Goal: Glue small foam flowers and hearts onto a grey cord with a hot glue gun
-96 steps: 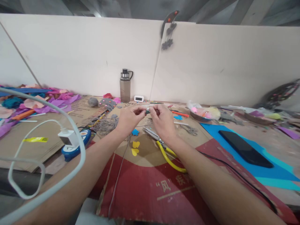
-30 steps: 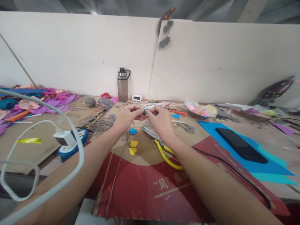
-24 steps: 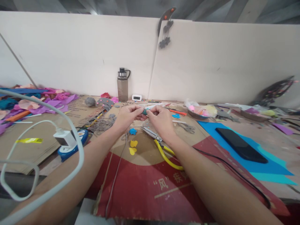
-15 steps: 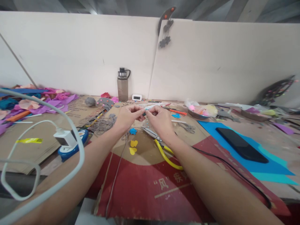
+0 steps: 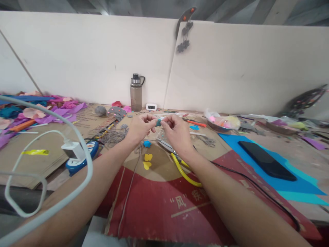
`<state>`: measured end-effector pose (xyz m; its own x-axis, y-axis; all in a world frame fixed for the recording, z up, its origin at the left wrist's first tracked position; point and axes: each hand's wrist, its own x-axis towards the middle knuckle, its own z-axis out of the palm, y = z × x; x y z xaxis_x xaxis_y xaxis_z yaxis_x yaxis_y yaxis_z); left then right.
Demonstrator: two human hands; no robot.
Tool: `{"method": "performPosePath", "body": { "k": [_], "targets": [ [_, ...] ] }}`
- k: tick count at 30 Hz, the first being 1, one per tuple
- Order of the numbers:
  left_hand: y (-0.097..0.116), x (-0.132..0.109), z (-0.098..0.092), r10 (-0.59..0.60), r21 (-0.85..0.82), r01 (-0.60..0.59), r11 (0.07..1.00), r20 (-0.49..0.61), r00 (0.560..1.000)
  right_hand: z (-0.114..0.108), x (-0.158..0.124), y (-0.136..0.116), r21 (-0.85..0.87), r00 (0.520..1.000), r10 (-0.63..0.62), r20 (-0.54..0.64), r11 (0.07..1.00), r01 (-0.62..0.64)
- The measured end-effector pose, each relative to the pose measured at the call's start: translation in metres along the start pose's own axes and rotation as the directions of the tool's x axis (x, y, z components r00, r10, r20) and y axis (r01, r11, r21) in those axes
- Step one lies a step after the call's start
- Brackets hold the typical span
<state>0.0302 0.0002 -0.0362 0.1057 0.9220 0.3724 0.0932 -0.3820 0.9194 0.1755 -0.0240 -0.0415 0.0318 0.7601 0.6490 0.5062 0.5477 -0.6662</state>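
My left hand and my right hand meet over the middle of the table, fingertips pinched together on a small teal felt piece. A thin grey cord hangs down from under my left hand toward the table's near edge. Below my hands lie a blue felt flower, two yellow felt hearts and yellow-handled pliers on the red and tan cardboard.
A water bottle and small white clock stand by the back board. A black phone rests on blue felt at right. A white charger and cable sit left, beyond them coloured felt scraps.
My hands stay together in the same spot, fingers working the small teal piece. The view has shifted slightly.
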Motion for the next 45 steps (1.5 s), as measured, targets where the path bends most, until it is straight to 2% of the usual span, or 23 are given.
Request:
{"method": "performPosePath", "body": {
  "k": [9, 17, 26, 33, 38, 45],
  "targets": [
    [0.008, -0.004, 0.003, 0.007, 0.007, -0.007, 1.000, 0.036, 0.999, -0.002, 0.003, -0.002, -0.012, 0.998, 0.033, -0.062, 0.999, -0.033],
    [0.012, -0.006, 0.003, -0.002, 0.032, 0.000, 0.999, 0.055, 0.998, -0.004, 0.003, -0.003, -0.036, 0.997, 0.062, -0.049, 0.997, -0.064],
    [0.007, -0.003, 0.002, 0.050, 0.047, -0.054, 0.997, 0.090, 0.995, -0.005, 0.004, -0.001, -0.063, 0.998, 0.065, 0.003, 0.996, -0.064],
    [0.006, -0.002, -0.002, 0.101, 0.115, -0.117, 0.986, 0.136, 0.986, -0.007, 0.007, 0.004, -0.004, 0.988, 0.093, 0.124, 0.996, -0.093],
    [0.012, -0.002, -0.003, 0.056, 0.131, -0.080, 0.988, 0.180, 0.982, -0.010, 0.011, 0.001, 0.113, 0.958, 0.143, 0.247, 0.978, -0.175],
    [0.014, -0.001, -0.006, -0.009, 0.153, -0.027, 0.988, 0.227, 0.974, -0.012, 0.009, 0.006, 0.198, 0.922, 0.207, 0.327, 0.939, -0.281]
  ]
}}
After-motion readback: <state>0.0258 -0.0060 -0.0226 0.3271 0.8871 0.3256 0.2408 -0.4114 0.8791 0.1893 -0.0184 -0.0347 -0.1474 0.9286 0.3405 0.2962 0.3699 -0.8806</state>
